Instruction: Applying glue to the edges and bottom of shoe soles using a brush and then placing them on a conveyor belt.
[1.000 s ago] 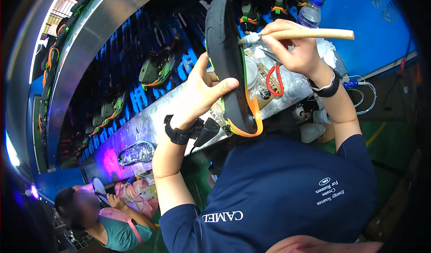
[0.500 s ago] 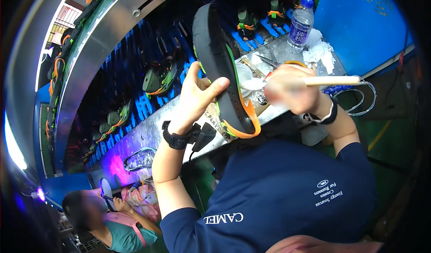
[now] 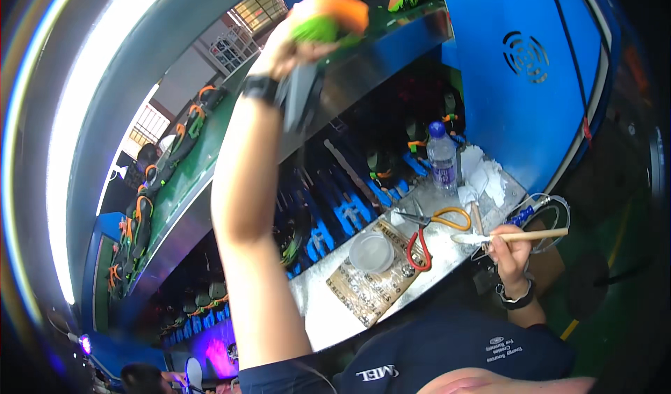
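My left arm reaches far up and away, and my left hand (image 3: 281, 50) is closed on a shoe sole (image 3: 335, 15) with orange and green parts, blurred by motion. It is beside the upper green belt. Low at the right, my right hand (image 3: 512, 260) grips a brush (image 3: 542, 235) with a pale wooden handle. The brush's white bristles point left over the metal bench. Left of them lies a pair of scissors (image 3: 421, 247) with one red and one orange handle. A round translucent bowl (image 3: 372, 253) stands on a piece of printed cardboard (image 3: 363, 297).
A water bottle (image 3: 442, 158) with a blue cap stands on the bench beside crumpled white tissue (image 3: 484, 176). Soles line the green belt (image 3: 183, 197). Blue racks (image 3: 349, 214) carry more shoe parts below. A blue machine panel (image 3: 482, 66) rises at right; another person (image 3: 145, 380) is lower left.
My left hand has carried the sole from over the bench up to the upper belt. My right hand has drawn back rightward with the brush, uncovering the bowl and scissors. The view has shifted.
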{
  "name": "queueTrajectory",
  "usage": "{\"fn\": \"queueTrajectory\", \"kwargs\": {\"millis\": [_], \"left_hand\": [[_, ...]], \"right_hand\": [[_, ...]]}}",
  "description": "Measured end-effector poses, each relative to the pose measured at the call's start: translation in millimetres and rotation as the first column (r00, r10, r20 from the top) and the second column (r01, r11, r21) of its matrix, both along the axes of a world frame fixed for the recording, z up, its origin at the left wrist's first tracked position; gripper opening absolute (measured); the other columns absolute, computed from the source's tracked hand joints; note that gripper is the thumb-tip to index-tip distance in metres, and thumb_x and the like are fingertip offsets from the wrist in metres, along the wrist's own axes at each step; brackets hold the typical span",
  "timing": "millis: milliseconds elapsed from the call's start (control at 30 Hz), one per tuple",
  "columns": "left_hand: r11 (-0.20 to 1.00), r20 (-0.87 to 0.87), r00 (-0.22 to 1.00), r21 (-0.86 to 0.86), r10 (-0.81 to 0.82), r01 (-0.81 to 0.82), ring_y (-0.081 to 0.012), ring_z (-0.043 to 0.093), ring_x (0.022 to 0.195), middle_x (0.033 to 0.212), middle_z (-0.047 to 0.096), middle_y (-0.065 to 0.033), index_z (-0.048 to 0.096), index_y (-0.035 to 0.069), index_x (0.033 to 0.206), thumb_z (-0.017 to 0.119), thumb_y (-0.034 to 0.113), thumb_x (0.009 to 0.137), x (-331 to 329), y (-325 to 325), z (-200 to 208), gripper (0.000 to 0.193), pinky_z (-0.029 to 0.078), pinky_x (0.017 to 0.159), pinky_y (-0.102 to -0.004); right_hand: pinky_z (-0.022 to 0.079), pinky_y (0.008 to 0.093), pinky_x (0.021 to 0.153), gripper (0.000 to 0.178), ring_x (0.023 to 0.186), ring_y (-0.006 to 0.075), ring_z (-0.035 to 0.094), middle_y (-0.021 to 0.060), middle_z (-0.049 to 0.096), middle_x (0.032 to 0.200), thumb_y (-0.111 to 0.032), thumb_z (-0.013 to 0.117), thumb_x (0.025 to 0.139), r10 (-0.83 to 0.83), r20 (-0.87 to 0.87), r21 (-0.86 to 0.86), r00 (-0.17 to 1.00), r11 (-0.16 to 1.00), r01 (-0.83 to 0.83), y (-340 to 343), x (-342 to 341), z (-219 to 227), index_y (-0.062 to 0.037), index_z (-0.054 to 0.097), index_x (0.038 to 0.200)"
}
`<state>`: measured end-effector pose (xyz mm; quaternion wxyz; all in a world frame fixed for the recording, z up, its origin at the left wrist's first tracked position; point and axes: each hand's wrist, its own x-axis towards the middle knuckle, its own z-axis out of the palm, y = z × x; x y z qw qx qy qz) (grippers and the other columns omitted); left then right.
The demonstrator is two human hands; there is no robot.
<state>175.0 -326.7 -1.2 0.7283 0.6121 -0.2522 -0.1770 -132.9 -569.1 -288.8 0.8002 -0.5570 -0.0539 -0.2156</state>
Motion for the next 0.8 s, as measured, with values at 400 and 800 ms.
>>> {"fn": "queueTrajectory", "kwargs": {"millis": [400, 800], "left_hand": [[-0.2, 0.738, 0.595, 0.666, 0.318, -0.719, -0.0224, 0.061, 0.054, 0.058, 0.059, -0.015, 0.058, -0.004, 0.062, 0.056, 0.024, 0.074, 63, 199, 55, 0.031, 0.049, 0.047, -0.0313], [-0.492, 0.819, 0.573, 0.511, 0.031, -0.704, -0.0244, 0.056, 0.057, 0.07, 0.057, -0.0132, 0.048, 0.004, 0.107, 0.044, 0.017, 0.076, 187, 304, 24, 0.034, 0.045, 0.05, -0.0336]], "right_hand": [[0.028, 0.0169, 0.043, 0.012, 0.048, 0.0041, 0.035, 0.0005, 0.041, 0.058, -0.009, 0.046, 0.078, -0.126, 0.012, -0.048, 0.992, 0.991, 0.127, -10, 48, 1, 0.0, 0.046, 0.086], [0.022, 0.0153, 0.038, 0.019, 0.043, 0.0031, 0.029, -0.0004, 0.037, 0.056, -0.016, 0.046, 0.079, -0.357, -0.054, -0.036, 0.933, 0.934, 0.355, -19, 67, -16, 0.0003, 0.043, 0.088]]}}
